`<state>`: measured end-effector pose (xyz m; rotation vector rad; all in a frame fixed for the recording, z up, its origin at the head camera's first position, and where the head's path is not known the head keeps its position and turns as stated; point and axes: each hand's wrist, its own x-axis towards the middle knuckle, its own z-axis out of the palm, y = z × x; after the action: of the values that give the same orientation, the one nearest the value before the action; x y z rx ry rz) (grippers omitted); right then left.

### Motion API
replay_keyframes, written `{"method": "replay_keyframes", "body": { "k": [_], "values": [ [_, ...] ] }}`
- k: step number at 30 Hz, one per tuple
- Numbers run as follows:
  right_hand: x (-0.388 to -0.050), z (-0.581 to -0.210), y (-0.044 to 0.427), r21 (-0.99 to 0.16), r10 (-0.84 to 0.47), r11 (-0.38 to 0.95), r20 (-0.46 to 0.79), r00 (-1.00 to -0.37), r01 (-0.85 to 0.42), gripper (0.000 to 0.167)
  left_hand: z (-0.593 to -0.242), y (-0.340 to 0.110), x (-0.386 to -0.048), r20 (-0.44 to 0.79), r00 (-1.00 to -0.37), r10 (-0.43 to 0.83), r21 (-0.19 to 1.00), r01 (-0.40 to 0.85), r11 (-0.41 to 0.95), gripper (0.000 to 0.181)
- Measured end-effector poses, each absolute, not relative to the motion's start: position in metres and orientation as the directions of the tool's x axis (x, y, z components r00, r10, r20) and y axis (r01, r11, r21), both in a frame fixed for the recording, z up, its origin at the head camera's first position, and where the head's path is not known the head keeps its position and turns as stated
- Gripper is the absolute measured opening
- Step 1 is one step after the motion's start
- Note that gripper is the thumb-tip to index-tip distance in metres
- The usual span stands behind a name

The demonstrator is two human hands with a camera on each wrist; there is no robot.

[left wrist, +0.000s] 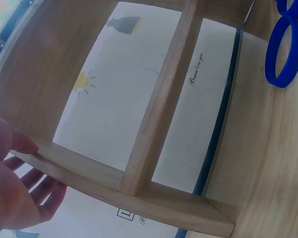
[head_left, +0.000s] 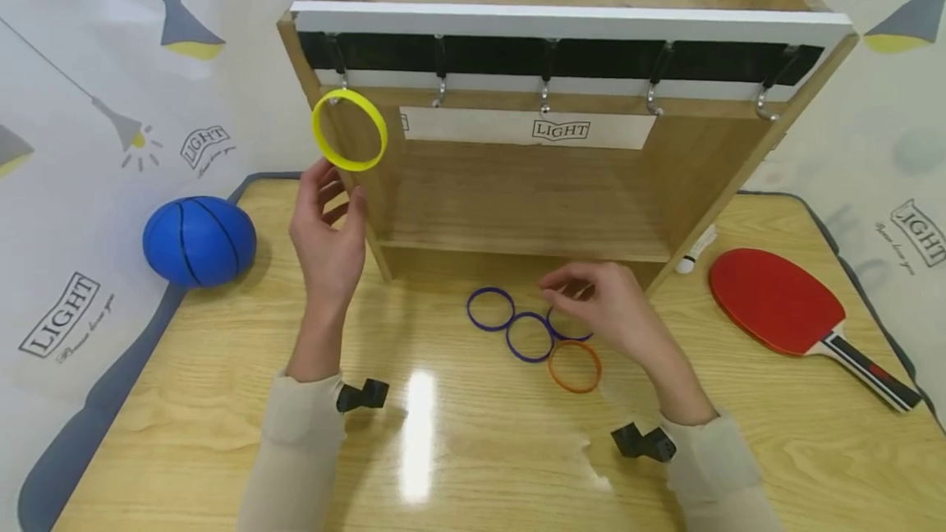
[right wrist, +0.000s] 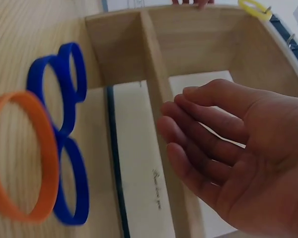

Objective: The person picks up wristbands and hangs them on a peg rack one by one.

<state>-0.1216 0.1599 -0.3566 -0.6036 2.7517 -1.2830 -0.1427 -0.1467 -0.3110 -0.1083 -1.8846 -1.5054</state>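
A wooden shelf rack point(head_left: 517, 195) carries a row of metal hooks along its upper front. My left hand point(head_left: 328, 228) holds the rack's left side panel point(left wrist: 89, 186), thumb on the inner side and fingers on the outer. Just above that hand, a yellow ring point(head_left: 355, 166) hangs from the leftmost hook point(head_left: 343, 80). My right hand point(head_left: 606, 302) hovers over the table in front of the rack, fingers loosely bent, holding nothing. Under and beside it lie three blue rings point(right wrist: 81, 198) and an orange ring point(head_left: 575, 391). The right hand partly covers one blue ring in the head view.
A blue ball point(head_left: 199, 241) sits on the table point(head_left: 480, 458) left of the rack. To the right lie a red table tennis paddle point(head_left: 776, 300) and a white shuttlecock point(head_left: 696, 250). Four more hooks is avoided: several bare hooks point(head_left: 545, 97) line the rack.
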Motion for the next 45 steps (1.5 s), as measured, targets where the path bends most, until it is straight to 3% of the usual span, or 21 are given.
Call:
{"method": "replay_keyframes", "body": {
  "k": [17, 24, 33, 40, 45],
  "values": [
    [-0.127, -0.388, 0.160, -0.611, -0.467, 0.676, 0.078, -0.881, -0.412, 0.017, -0.309, -0.146, -0.142, 0.567, -0.743, -0.357, 0.820, 0.469, 0.327, 0.036],
    [-0.128, -0.405, 0.155, -0.483, -0.515, 0.726, 0.090, -0.852, -0.490, 0.021, -0.310, -0.146, -0.140, 0.568, -0.744, -0.352, 0.818, 0.463, 0.340, 0.036],
    [-0.129, -0.411, 0.151, -0.398, -0.495, 0.772, 0.114, -0.861, -0.496, 0.011, -0.309, -0.145, -0.141, 0.572, -0.741, -0.351, 0.816, 0.471, 0.335, 0.036],
    [-0.127, -0.410, 0.148, -0.386, -0.504, 0.767, 0.132, -0.854, -0.512, 0.008, -0.310, -0.145, -0.141, 0.575, -0.741, -0.347, 0.814, 0.474, 0.336, 0.036],
    [-0.124, -0.399, 0.146, -0.470, -0.524, 0.721, 0.109, -0.844, -0.509, 0.007, -0.311, -0.146, -0.142, 0.579, -0.738, -0.347, 0.812, 0.482, 0.329, 0.037]
  ]
}}
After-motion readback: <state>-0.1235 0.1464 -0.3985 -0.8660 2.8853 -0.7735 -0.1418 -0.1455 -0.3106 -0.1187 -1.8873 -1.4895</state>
